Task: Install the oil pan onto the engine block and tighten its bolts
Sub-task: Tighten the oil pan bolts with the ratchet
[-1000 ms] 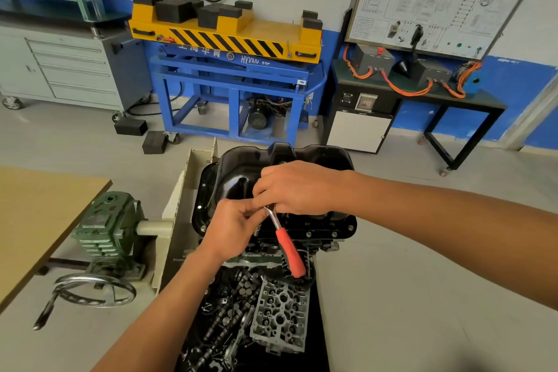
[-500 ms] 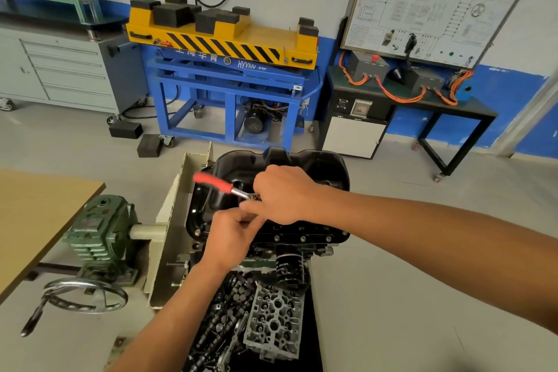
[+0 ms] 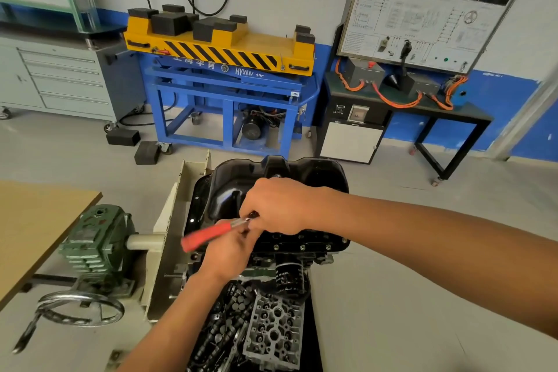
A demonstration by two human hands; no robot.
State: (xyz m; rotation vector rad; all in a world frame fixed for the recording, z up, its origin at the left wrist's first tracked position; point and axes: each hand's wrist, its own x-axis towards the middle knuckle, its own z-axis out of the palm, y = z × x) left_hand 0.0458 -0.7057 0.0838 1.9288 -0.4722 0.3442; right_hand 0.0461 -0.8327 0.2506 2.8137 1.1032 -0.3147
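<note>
A glossy black oil pan (image 3: 314,172) sits on the engine block (image 3: 302,254), which is mounted on a stand. Bolts (image 3: 302,248) line the pan's near flange. A ratchet with a red handle (image 3: 208,234) points left, blurred by motion; its head lies at the pan's near left flange. My right hand (image 3: 277,205) covers the ratchet head, fingers curled over it. My left hand (image 3: 229,251) is just below, fingers pinching at the ratchet near the head. The bolt under the tool is hidden.
A black oil filter (image 3: 289,276) hangs below the block. A cylinder head (image 3: 271,329) and several loose parts lie in a tray underneath. A green gearbox (image 3: 96,238) with a handwheel (image 3: 81,309) stands left, beside a wooden table (image 3: 36,226). A blue-and-yellow lift (image 3: 223,69) stands behind.
The red ratchet handle has swung from pointing down toward me, up to the left, and now points left and slightly lower. Both hands stay at the ratchet head.
</note>
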